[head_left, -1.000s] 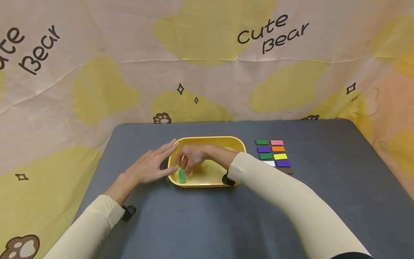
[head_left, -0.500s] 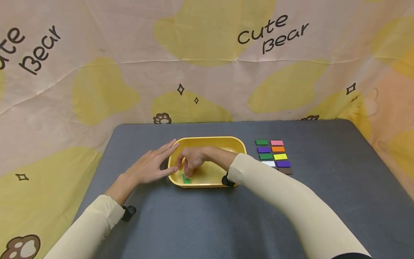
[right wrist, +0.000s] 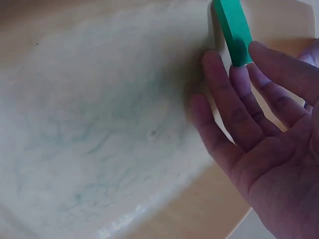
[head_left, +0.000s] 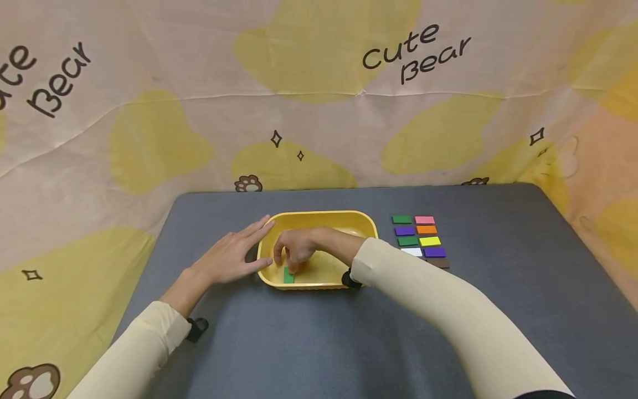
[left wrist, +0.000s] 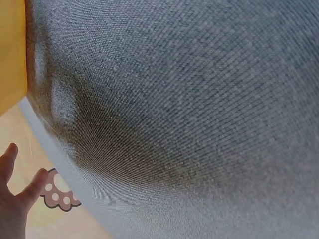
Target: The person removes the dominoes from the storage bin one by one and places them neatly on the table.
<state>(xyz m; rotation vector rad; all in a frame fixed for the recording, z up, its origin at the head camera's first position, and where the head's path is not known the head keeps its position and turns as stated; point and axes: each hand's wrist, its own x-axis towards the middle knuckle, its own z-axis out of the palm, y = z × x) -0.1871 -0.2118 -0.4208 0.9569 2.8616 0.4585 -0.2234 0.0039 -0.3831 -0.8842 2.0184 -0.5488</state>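
Observation:
A small flat green rectangular block (head_left: 289, 275), like a plain domino, is inside the yellow tray (head_left: 344, 275) near its front left corner. My right hand (head_left: 298, 245) reaches down into the tray and pinches one end of that block. In the right wrist view the thumb lies on one side of the green block (right wrist: 233, 30) and fingertips meet its lower end. My left hand (head_left: 230, 256) rests at the tray's left rim with fingers spread, holding nothing. Only part of the left hand (left wrist: 15, 199) shows in the left wrist view, below the tray's yellow wall (left wrist: 11, 55).
Right of the tray, several similar blocks lie flat in two columns on the grey table (head_left: 309, 343); among them are a pink block (head_left: 425, 220), an orange block (head_left: 426, 229) and a yellow block (head_left: 430, 241). A printed cloth (head_left: 309, 116) hangs behind the table.
The green block has shifted slightly right along the tray's front, and less of it shows beyond the fingers. My right hand has moved a little lower with it. The left hand stays in place.

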